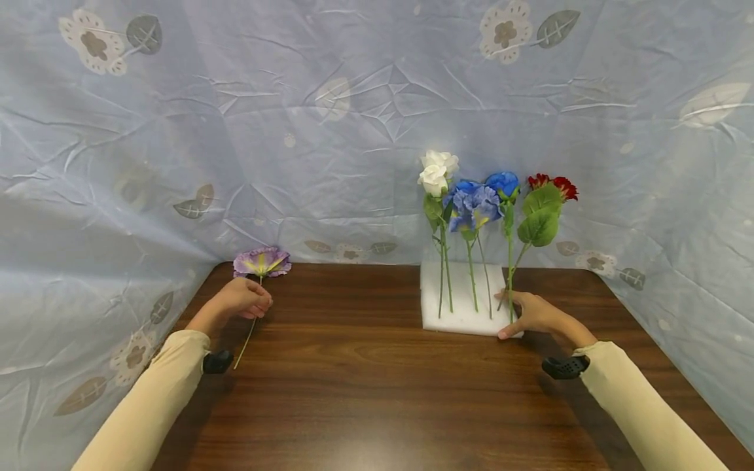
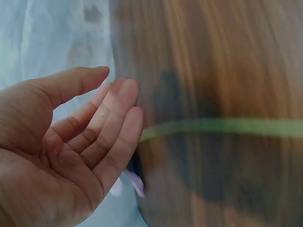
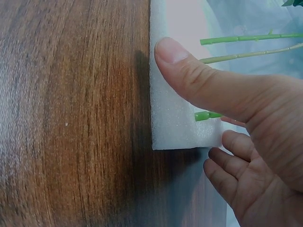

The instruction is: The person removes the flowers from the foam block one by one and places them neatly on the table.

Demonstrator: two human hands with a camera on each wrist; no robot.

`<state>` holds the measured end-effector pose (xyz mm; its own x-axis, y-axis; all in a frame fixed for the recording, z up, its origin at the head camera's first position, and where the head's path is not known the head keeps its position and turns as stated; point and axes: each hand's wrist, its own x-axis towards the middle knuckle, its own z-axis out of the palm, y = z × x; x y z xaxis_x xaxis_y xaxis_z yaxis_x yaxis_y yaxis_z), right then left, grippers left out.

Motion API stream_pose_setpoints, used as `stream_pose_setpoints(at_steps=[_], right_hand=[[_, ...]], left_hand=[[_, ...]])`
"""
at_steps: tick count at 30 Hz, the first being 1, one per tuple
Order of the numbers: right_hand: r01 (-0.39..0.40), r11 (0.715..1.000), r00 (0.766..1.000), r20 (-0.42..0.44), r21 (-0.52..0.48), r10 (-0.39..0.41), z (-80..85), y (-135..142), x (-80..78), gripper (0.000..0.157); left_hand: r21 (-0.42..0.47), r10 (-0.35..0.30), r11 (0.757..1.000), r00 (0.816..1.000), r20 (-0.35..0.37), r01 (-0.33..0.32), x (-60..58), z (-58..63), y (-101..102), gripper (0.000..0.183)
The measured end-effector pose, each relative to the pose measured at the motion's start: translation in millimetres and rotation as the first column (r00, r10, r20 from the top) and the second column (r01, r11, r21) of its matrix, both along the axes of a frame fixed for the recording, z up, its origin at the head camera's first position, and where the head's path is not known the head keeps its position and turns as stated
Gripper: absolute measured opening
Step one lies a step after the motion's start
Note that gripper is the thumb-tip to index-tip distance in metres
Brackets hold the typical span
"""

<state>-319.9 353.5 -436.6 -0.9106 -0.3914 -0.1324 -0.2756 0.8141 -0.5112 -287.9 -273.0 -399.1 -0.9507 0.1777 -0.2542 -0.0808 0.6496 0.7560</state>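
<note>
At the left of the table lies a purple flower (image 1: pixel 262 261), its thin green stem (image 2: pixel 227 125) running toward the near side. My left hand (image 1: pixel 244 299) hovers over that stem, thumb apart from loosely bent fingers; in the left wrist view nothing sits between them. On the right, a white foam block (image 1: pixel 430 294) bears several upright artificial flowers. My right hand (image 1: pixel 542 315) holds the block's right end, with the thumb (image 3: pixel 189 71) across its near part and fingers by the side. The index finger is mostly hidden behind the thumb in the right wrist view.
White roses (image 1: pixel 434 178), ruffled blue flowers (image 1: pixel 476 206), a rounder blue bloom (image 1: pixel 502 183) and red flowers (image 1: pixel 565 188) with broad leaves stand in the foam. A pale blue patterned cloth (image 1: pixel 365 131) hangs behind the brown wooden table (image 1: pixel 365 379).
</note>
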Motion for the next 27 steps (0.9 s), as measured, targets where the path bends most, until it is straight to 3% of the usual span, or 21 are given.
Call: stream_pose_setpoints(at_steps=[6, 15, 27], right_hand=[[0.001, 1.0, 1.0, 0.001, 0.01, -0.001, 2.0, -1, 1.2, 0.1], [0.007, 1.0, 1.0, -0.002, 0.001, -0.007, 1.4, 0, 1.0, 0.099], [0.003, 1.0, 1.0, 0.008, -0.005, -0.003, -0.8, -1, -0.7, 0.101]], left_hand=[[0.046, -0.036, 0.998, 0.998, -0.051, 0.038, -7.7, 7.1, 49, 0.027], [0.145, -0.082, 0.985, 0.994, -0.068, 0.091, -21.1, 2.7, 125, 0.029], [0.361, -0.148, 0.917, 0.986, -0.083, 0.168, -32.9, -9.5, 217, 0.027]])
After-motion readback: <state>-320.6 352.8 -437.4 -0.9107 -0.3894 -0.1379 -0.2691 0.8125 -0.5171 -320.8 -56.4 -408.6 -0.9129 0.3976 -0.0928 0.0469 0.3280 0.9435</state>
